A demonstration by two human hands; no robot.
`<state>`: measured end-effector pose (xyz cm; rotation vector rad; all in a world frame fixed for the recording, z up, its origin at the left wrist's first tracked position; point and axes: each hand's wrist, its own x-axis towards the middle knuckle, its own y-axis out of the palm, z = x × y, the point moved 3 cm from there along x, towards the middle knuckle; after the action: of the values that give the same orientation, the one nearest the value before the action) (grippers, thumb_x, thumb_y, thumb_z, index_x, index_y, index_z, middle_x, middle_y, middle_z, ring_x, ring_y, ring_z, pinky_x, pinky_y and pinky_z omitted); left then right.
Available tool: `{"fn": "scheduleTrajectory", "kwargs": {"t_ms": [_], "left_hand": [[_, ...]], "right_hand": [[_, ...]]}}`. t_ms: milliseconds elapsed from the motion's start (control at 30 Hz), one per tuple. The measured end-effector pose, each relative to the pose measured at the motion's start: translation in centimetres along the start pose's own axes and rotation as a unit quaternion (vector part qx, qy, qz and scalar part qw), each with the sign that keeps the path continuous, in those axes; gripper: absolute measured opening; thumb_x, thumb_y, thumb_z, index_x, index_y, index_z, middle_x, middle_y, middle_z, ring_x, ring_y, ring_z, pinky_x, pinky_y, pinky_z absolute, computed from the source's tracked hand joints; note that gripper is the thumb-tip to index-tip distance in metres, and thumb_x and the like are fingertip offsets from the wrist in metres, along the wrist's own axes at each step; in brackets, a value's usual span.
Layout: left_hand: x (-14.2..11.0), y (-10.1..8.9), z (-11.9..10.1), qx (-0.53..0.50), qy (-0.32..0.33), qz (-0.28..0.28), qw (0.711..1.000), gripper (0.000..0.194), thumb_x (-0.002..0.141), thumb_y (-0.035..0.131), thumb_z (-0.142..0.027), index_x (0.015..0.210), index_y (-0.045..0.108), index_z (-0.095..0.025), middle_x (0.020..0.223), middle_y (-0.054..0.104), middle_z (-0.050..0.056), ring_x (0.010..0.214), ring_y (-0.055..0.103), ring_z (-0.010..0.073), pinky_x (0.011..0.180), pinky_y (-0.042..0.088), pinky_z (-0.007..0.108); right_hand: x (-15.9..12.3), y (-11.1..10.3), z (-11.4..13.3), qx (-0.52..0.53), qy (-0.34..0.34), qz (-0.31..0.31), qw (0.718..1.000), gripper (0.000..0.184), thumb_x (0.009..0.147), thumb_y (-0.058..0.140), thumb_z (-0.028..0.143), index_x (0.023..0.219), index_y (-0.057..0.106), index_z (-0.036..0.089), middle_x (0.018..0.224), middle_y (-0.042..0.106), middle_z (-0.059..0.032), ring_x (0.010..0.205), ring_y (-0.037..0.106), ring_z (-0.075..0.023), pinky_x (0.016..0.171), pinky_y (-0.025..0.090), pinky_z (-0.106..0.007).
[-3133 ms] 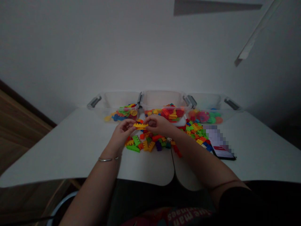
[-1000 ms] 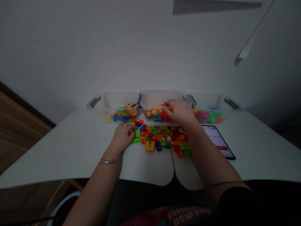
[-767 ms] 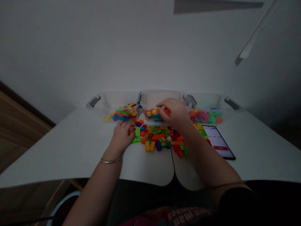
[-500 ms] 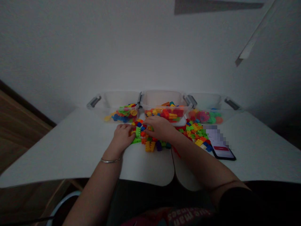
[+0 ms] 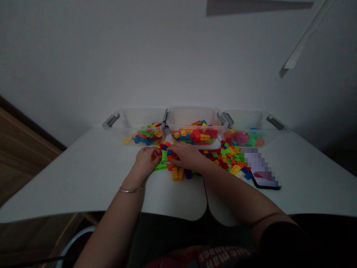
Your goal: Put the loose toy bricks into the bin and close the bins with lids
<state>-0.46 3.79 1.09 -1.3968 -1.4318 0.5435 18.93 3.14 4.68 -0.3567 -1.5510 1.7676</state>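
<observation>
L hand (image 5: 145,162), R hand (image 5: 185,155) on plastic bricks (image 5: 223,158), centre of table (image 5: 83,178)
Fingers narrow, curled onto glossy studded pile, grip can't tell; pile just below clear bin (image 5: 195,116), more bricks inside, frame centre.

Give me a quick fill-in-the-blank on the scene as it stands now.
The bracelet is on the ____ wrist. The right hand rests on loose toy bricks in front of the ____ clear plastic bin. The phone lies to the ____ of both hands.

Missing words: left; middle; right.
</observation>
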Motion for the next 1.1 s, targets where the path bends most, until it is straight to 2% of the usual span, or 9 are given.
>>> {"fn": "scheduleTrajectory", "kwargs": {"t_ms": [133, 367, 533, 700, 867, 1100], "left_hand": [[0.0, -0.5, -0.1, -0.029, -0.015, -0.031, 0.999, 0.011, 0.079, 0.059, -0.029, 0.083, 0.067, -0.022, 0.089, 0.074, 0.007, 0.089, 0.066, 0.0269, 0.089, 0.051, 0.042], [-0.5, -1.1, -1.2, -0.148, -0.035, -0.069, 0.986, 0.02, 0.081, 0.06, -0.031, 0.098, 0.061, -0.021, 0.102, 0.071, 0.008, 0.1, 0.066, 0.0256, 0.093, 0.052, 0.042], [-0.9, -1.0, -2.2, -0.261, -0.031, -0.032, 0.964, 0.035, 0.082, 0.065, -0.03, 0.114, 0.054, -0.023, 0.112, 0.07, 0.008, 0.106, 0.068, 0.0241, 0.096, 0.053, 0.042], [-1.0, -0.5, -2.4, -0.314, -0.017, 0.0, 0.949, 0.042, 0.078, 0.069, -0.027, 0.116, 0.051, -0.024, 0.125, 0.065, 0.009, 0.109, 0.069, 0.0235, 0.098, 0.054, 0.044], [-1.1, -0.3, -2.3, -0.315, -0.008, 0.002, 0.949, 0.046, 0.078, 0.071, -0.024, 0.117, 0.049, -0.024, 0.115, 0.068, 0.006, 0.103, 0.07, 0.0211, 0.096, 0.056, 0.041], [-1.3, -0.2, -2.7, -0.328, 0.012, 0.013, 0.944, 0.044, 0.078, 0.072, -0.024, 0.116, 0.05, -0.024, 0.12, 0.064, 0.008, 0.107, 0.068, 0.021, 0.097, 0.054, 0.041]], "right_hand": [[0.0, -0.1, -0.1, 0.011, 0.028, -0.019, 0.999, 0.04, 0.091, 0.064, 0.032, 0.129, 0.063, 0.017, 0.13, 0.067, -0.0139, 0.12, 0.059, -0.0273, 0.101, 0.046, -0.042], [0.0, -0.4, 0.0, 0.035, 0.055, -0.029, 0.997, 0.045, 0.091, 0.062, 0.027, 0.134, 0.06, 0.017, 0.133, 0.065, -0.0134, 0.123, 0.059, -0.0265, 0.102, 0.047, -0.041], [0.1, -0.4, 0.2, 0.054, 0.015, -0.05, 0.997, 0.045, 0.091, 0.058, 0.018, 0.136, 0.058, 0.021, 0.136, 0.064, -0.01, 0.125, 0.057, -0.0241, 0.104, 0.046, -0.041], [0.2, -0.4, 0.5, 0.061, -0.026, -0.048, 0.997, 0.042, 0.094, 0.053, 0.013, 0.133, 0.063, 0.027, 0.126, 0.066, -0.0077, 0.116, 0.059, -0.0211, 0.1, 0.048, -0.037], [0.1, -0.3, 0.6, 0.041, -0.048, -0.033, 0.997, 0.044, 0.097, 0.051, 0.017, 0.135, 0.062, 0.035, 0.12, 0.064, -0.0064, 0.105, 0.06, -0.02, 0.091, 0.051, -0.034], [0.1, -0.7, 0.9, 0.018, -0.052, -0.001, 0.998, 0.043, 0.094, 0.055, 0.014, 0.135, 0.06, 0.026, 0.121, 0.063, -0.0083, 0.108, 0.059, -0.0213, 0.091, 0.049, -0.034]]}}
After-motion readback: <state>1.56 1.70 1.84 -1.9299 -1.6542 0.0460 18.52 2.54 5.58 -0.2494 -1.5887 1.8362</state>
